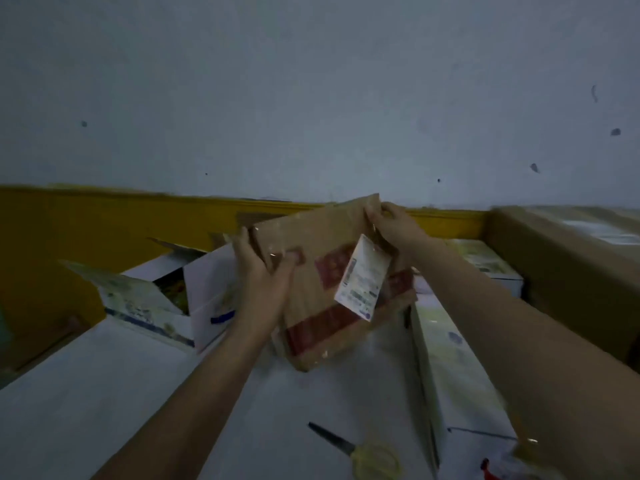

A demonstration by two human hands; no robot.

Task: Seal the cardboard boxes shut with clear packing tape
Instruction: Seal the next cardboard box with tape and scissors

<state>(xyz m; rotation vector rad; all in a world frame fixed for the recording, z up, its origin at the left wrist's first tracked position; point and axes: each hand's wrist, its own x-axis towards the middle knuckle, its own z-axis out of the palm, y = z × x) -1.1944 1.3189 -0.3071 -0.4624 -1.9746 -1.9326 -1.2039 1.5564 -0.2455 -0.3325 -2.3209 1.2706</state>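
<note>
Both hands hold the brown cardboard box (322, 271) tilted above the white counter (104, 393). Your left hand (258, 271) grips its left edge, thumb curled onto the front face; your right hand (391, 225) pinches its upper right corner. Glossy clear tape shows on the box, beside red printed bands and a white shipping label (363, 277). Yellow-handled scissors (360, 452) lie on the counter near you. An open white carton (162, 299) stands to the left.
</note>
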